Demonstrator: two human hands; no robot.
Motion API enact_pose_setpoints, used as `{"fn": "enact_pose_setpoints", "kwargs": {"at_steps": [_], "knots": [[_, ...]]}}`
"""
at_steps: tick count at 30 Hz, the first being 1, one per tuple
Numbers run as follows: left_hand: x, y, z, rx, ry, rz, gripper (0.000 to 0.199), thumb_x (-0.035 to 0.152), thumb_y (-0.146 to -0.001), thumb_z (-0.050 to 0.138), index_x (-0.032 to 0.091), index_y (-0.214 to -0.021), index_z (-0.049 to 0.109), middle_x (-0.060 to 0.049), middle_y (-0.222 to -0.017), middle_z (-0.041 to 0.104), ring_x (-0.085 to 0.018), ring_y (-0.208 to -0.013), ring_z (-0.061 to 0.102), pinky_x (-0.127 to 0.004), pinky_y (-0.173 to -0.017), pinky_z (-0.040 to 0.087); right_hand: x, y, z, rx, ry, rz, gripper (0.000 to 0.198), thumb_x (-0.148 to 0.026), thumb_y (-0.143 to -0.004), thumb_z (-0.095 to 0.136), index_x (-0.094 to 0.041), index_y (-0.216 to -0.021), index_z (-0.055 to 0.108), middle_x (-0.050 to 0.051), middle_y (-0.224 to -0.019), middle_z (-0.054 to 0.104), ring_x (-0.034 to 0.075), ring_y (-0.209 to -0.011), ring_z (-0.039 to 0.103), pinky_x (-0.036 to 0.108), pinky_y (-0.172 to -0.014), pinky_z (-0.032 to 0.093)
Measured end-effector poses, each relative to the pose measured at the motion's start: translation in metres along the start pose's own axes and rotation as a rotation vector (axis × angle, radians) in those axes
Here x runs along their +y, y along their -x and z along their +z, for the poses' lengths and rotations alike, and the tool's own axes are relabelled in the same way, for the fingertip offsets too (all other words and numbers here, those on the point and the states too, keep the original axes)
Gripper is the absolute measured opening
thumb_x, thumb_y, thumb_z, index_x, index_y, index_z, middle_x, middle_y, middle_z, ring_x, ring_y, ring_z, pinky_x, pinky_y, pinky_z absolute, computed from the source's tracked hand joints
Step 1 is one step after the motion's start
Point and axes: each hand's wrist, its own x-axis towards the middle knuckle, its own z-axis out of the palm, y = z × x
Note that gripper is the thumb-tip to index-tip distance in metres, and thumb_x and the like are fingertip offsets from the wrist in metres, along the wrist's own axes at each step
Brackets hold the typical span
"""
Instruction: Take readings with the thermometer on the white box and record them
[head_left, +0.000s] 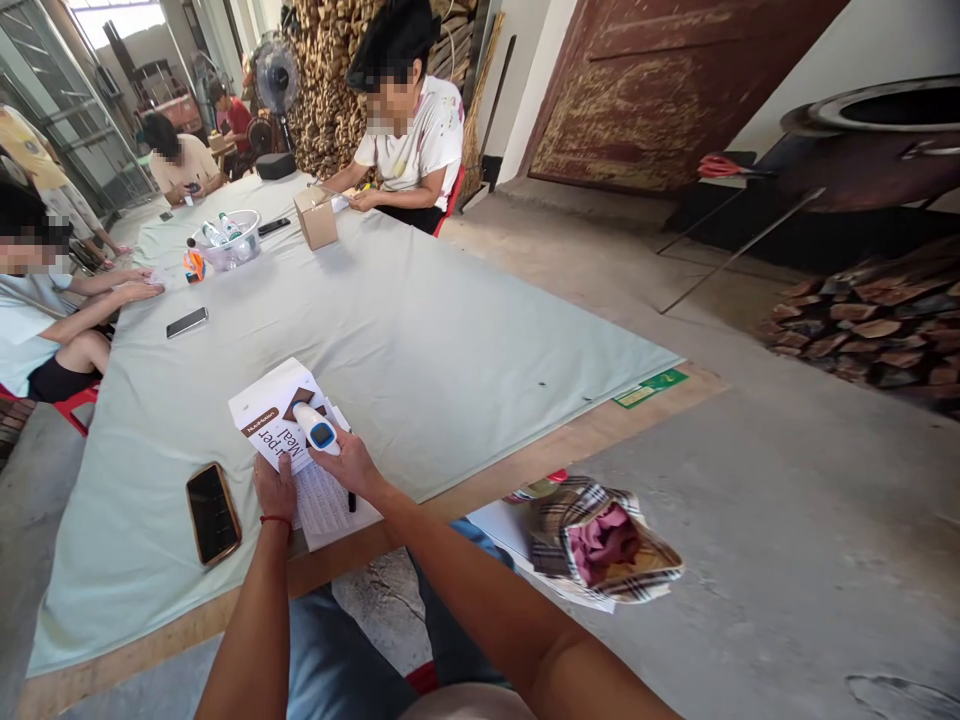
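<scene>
Forearms (474, 580) extend, right fingers (345, 461) curled round a white, blue-trimmed device (307, 419), left fingers (285, 471) holding paper (259, 396).

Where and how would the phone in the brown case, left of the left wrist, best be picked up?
Probably across the middle of the phone, by its long edges, coming from above and the right, where the left hand is. The phone lies flat on the cloth, screen up, with both long edges uncovered; its slim shape should suit a thumb-and-finger pinch.

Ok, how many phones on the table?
2 clear: near phone beside the left hand, far phone beyond it. A dark item by the basket may be another; more may be hidden.
</scene>
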Motion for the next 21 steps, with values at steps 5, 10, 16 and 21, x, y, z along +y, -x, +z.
{"fn": "enact_pose_setpoints", "kwargs": {"at_steps": [5, 10, 16, 21], "knots": [[0.004, 0.000, -0.003, -0.024, 0.017, 0.024, 0.040, 0.049, -0.094, 0.039, 0.018, -0.110, 0.059, -0.015, -0.110, 0.068, -0.030, -0.106, 0.063, -0.047, -0.092, 0.049, -0.002, 0.001, 0.000, -0.026, -0.015, 0.027, 0.018, -0.039, -0.074, 0.063, -0.021, -0.077, 0.061, 0.000, -0.064, 0.060, 0.017, -0.066, 0.057, 0.028, -0.062, 0.048], [0.004, 0.001, -0.002, -0.020, 0.011, 0.023, 0.045, 0.052, -0.093, 0.038, 0.017, -0.112, 0.059, -0.016, -0.112, 0.067, -0.031, -0.109, 0.061, -0.049, -0.095, 0.048, -0.005, 0.004, -0.006, -0.044, 0.010, 0.040, 0.022, -0.038, -0.073, 0.064, -0.018, -0.083, 0.065, 0.001, -0.074, 0.067, 0.018, -0.070, 0.059, 0.029, -0.067, 0.049], [0.007, 0.003, -0.005, -0.048, -0.014, 0.099, 0.047, 0.049, -0.093, 0.038, 0.013, -0.117, 0.058, -0.020, -0.116, 0.064, -0.033, -0.113, 0.059, -0.049, -0.097, 0.046, 0.009, 0.019, -0.050, 0.016, 0.199, 0.004, 0.047, -0.032, -0.076, 0.062, -0.019, -0.121, 0.063, 0.006, -0.113, 0.071, 0.023, -0.100, 0.064, 0.033, -0.087, 0.050], [0.008, 0.004, -0.005, -0.087, 0.006, 0.120, 0.042, 0.044, -0.092, 0.040, 0.014, -0.116, 0.057, -0.019, -0.116, 0.065, -0.032, -0.113, 0.058, -0.048, -0.099, 0.045, 0.029, 0.023, -0.112, 0.086, 0.886, 0.137, 0.042, -0.030, -0.082, 0.061, -0.020, -0.123, 0.062, 0.013, -0.112, 0.065, 0.028, -0.103, 0.059, 0.037, -0.087, 0.044]]}}
